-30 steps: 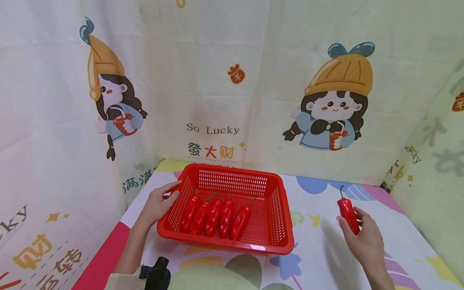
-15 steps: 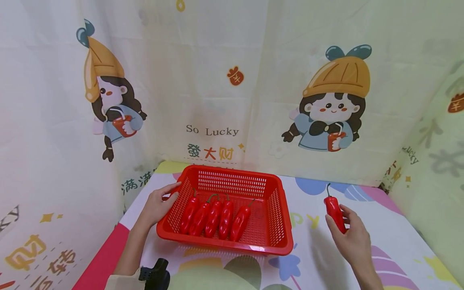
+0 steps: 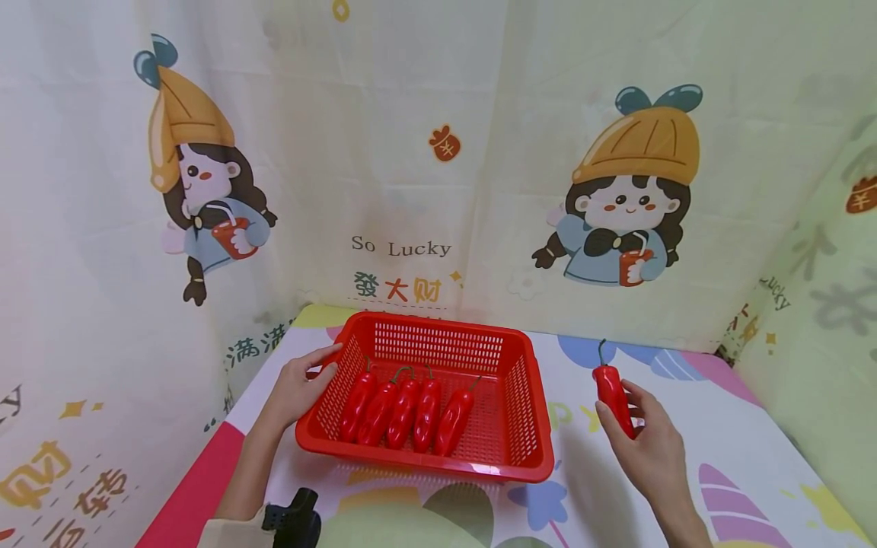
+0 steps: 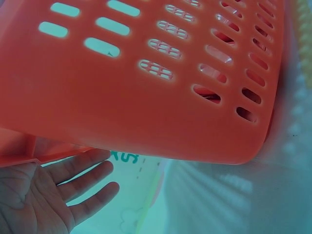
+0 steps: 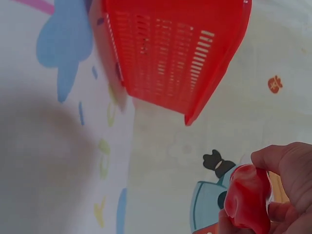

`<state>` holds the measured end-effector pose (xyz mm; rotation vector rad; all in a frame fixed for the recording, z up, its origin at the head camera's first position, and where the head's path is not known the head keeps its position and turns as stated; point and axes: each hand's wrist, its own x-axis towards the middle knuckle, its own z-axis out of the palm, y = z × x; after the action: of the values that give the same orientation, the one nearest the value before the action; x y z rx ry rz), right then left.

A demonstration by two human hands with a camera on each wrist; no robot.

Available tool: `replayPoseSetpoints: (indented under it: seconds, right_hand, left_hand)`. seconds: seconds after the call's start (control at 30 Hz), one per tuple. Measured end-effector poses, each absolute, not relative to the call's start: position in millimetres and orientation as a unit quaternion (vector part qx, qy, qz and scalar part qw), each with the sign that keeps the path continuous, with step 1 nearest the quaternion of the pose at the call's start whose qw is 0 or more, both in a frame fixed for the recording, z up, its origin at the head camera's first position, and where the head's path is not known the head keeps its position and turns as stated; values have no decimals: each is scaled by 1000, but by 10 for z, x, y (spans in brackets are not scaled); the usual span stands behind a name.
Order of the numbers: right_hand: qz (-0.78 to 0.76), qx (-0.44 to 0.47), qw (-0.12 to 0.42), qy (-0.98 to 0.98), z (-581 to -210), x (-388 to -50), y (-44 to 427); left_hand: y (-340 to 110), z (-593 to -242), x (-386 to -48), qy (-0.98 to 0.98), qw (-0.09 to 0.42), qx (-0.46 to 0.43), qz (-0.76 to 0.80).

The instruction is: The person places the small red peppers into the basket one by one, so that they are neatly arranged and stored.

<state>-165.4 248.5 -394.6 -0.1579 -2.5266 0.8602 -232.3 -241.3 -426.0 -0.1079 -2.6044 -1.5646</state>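
A red plastic basket (image 3: 521, 380) with slotted walls stands on the table, several red chili peppers (image 3: 404, 411) with green stems lying in its left and middle part. My left hand (image 3: 301, 387) rests at the basket's left rim, thumb and index finger against it. In the left wrist view the other fingers (image 4: 87, 183) reach out straight beside the rim. Right of the basket, my right hand (image 3: 651, 441) holds another red chili pepper (image 3: 612, 396) above the table, stem up, between thumb and fingers. The right wrist view shows its shiny lower end.
A patterned cloth (image 3: 575, 495) covers the table. Printed curtains (image 3: 493, 167) hang behind it and along both sides. A black wrist strap device (image 3: 294, 517) sits on the left forearm, over a pale sleeve (image 3: 233, 533).
My right hand has moved left toward the basket, carrying the chili pepper. The left hand and the basket stay in place.
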Motion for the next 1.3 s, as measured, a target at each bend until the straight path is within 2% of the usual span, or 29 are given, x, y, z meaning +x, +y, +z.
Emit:
replayPoseSetpoints:
  seconds: [0.43, 0.77, 1.0, 1.3]
  right_hand:
    - [331, -3, 253, -909, -3894, -1667, 2251]
    - [336, 7, 237, -912, -3878, -1721, 2043]
    - [342, 10, 210, -916, -3894, -1740, 1879]
    - [349, 32, 195, -916, -3965, -1769, 1713]
  left_hand:
    - [-2417, -4269, -2329, -852, 51, -40, -520]
    - [-2428, -4288, -2347, -852, 52, -41, -519]
    - [-2441, -4321, -2376, -865, 77, -54, -493]
    - [-2439, -4311, -2375, -860, 66, -46, -505]
